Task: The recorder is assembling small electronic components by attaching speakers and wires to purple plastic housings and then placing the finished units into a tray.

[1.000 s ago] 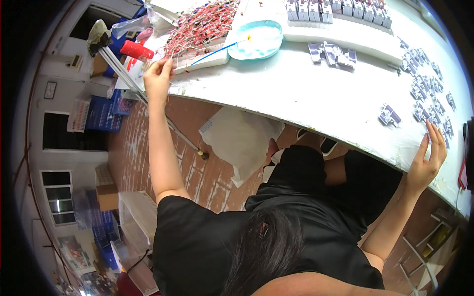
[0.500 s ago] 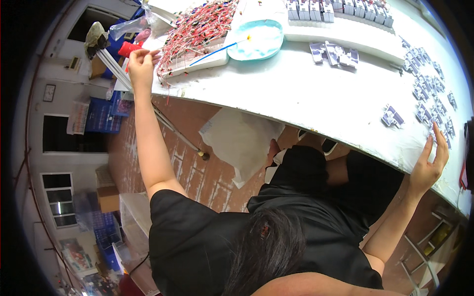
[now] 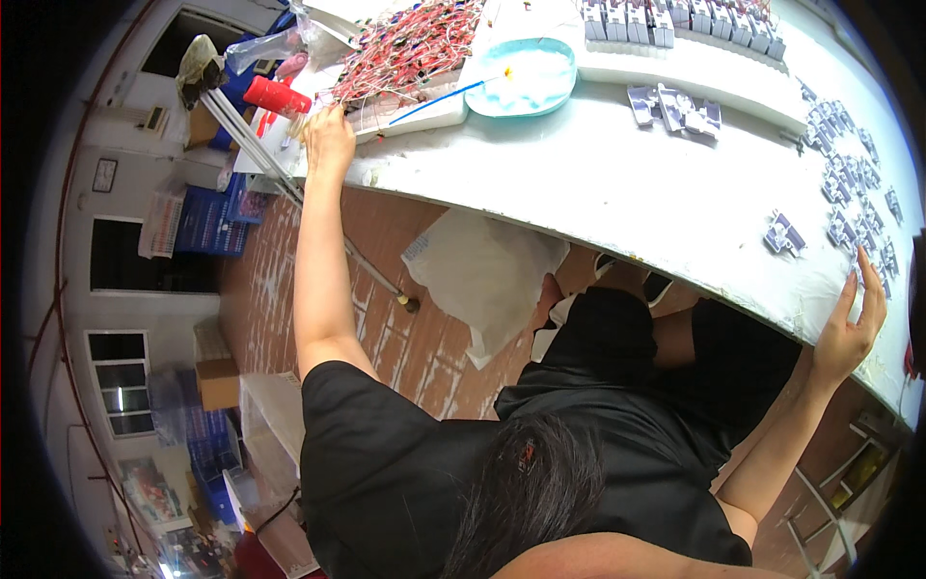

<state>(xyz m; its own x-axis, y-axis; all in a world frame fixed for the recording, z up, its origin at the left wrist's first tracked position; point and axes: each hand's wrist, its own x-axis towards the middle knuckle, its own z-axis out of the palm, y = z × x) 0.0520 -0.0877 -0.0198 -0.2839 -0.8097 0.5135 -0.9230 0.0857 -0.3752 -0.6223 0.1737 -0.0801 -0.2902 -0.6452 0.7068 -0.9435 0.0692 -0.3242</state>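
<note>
My left hand (image 3: 330,145) reaches over the table's far left part, fingers drawn together at the near left end of a heap of red and white wires (image 3: 410,53). What sits between its fingertips is too small to make out. Just left of it lies a red cylindrical thing (image 3: 278,96). At the right, my right hand (image 3: 849,323) rests by the table edge with fingers stretched and apart. Its fingertips reach the near end of a scatter of small grey and white plastic parts (image 3: 844,179). One similar part (image 3: 783,234) lies apart, left of that scatter.
A light-blue tray (image 3: 569,82) with white contents and a blue stick (image 3: 434,103) stands beside the wires. Grey-white blocks (image 3: 627,24) line a white foam strip (image 3: 694,82). Nearer lie further plastic parts (image 3: 687,111). White poles (image 3: 246,140) rise at the table's left end.
My left hand has moved right and slightly nearer, to the end of the wire heap, its fingers closing; more of the red cylinder shows. My right hand stays by the parts.
</note>
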